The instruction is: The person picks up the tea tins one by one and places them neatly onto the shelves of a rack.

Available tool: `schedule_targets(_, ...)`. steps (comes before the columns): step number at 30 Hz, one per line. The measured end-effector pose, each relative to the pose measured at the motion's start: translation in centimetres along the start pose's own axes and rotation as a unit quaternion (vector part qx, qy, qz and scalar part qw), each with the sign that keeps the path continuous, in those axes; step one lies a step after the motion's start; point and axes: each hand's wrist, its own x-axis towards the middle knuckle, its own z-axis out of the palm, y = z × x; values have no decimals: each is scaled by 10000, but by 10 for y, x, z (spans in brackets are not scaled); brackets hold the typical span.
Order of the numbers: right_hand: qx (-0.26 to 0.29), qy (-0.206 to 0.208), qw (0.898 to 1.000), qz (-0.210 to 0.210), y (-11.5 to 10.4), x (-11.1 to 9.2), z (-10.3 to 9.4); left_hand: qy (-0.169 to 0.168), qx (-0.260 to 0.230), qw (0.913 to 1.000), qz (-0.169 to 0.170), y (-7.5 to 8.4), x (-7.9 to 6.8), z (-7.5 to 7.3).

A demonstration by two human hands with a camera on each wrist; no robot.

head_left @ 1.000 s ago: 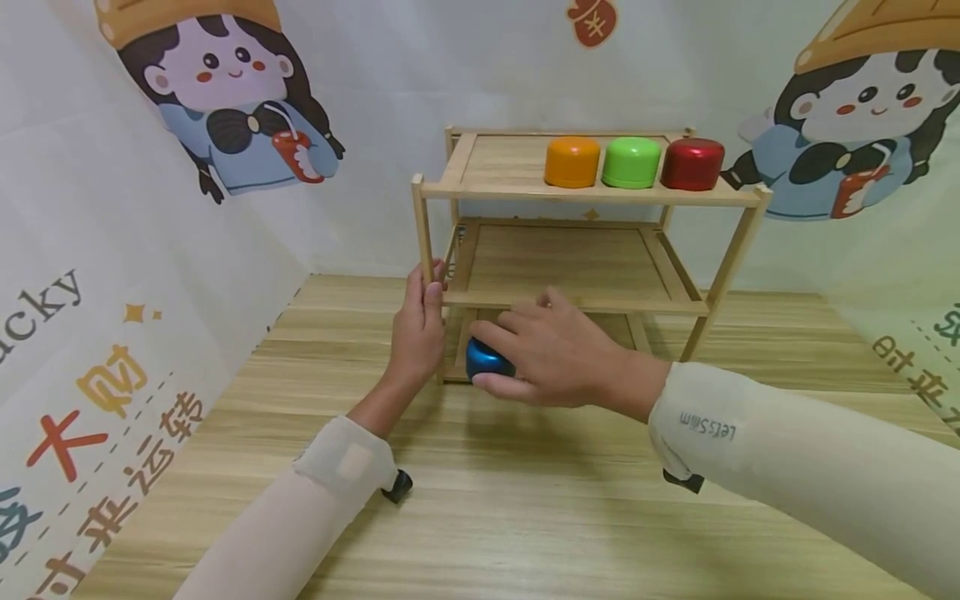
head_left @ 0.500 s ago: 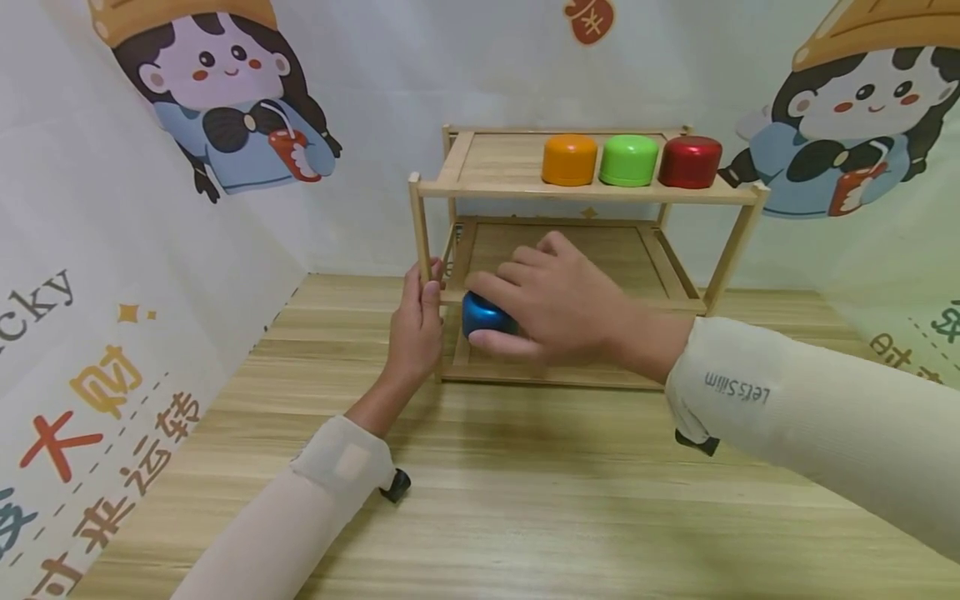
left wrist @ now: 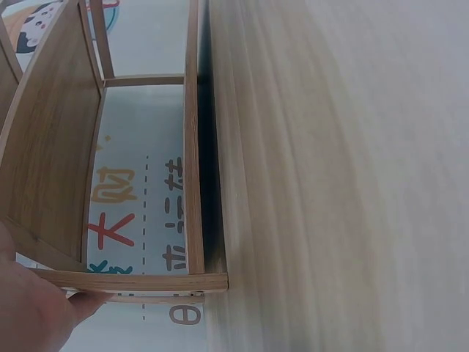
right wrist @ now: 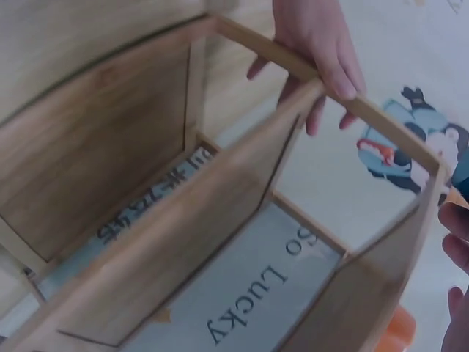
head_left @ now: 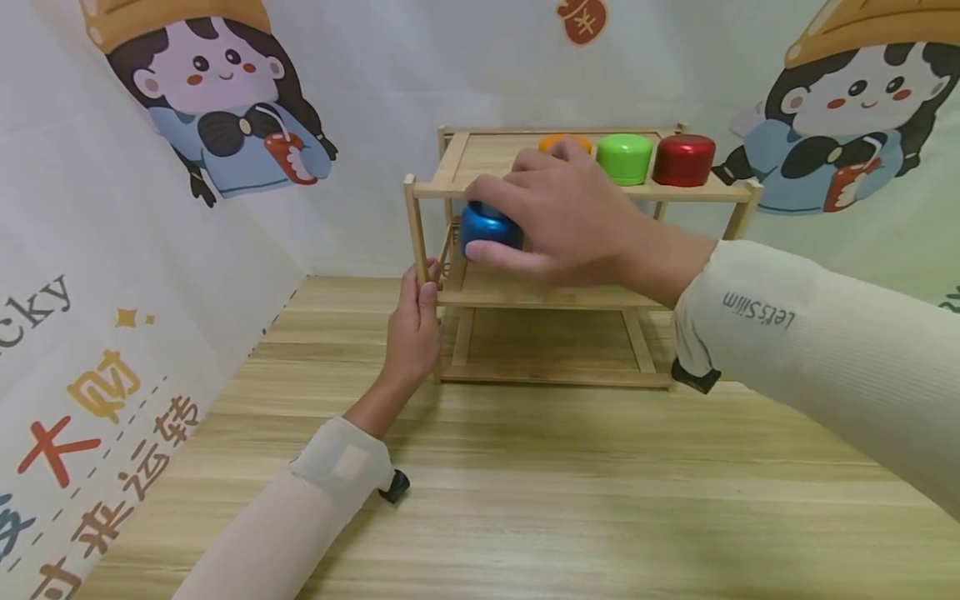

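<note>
My right hand [head_left: 573, 221] pinches a small shiny blue canister [head_left: 489, 233] with rounded edges, thumb at its lower front and fingers over its top. It is held in front of the wooden rack [head_left: 491, 162], between the top and middle shelves. Lower left, my left hand [head_left: 415, 329] grips the rack's front left post [head_left: 417, 229] at middle-shelf height. The right wrist view shows that left hand [right wrist: 319, 40] with its fingers around the post; a sliver of the blue canister [right wrist: 462, 178] shows at the right edge by my right fingers [right wrist: 456, 251].
On the top shelf stand an orange canister [head_left: 555, 142], partly hidden by my right hand, a green canister [head_left: 624, 160] and a red canister [head_left: 684, 161]. The rack stands on a wood-grain table [head_left: 540, 483] before a printed cloth backdrop [head_left: 390, 75].
My right hand has lifted the blue canister from bottom-shelf height to just below the top shelf's front edge. My left hand keeps its grip on the post.
</note>
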Motion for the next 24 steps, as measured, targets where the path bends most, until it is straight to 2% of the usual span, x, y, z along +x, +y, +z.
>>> schedule_targets(7, 108, -313, 9985, 435, 13, 13, -12, 90, 1, 9999, 66, -1, 2, 0)
schedule_targets(17, 103, -219, 9958, 879, 31, 24, -19, 59, 72, 9999, 78, 0, 1, 1)
schedule_targets(24, -18, -319, 9933, 1108, 41, 34, -19, 60, 33, 10000, 55, -1, 1, 1)
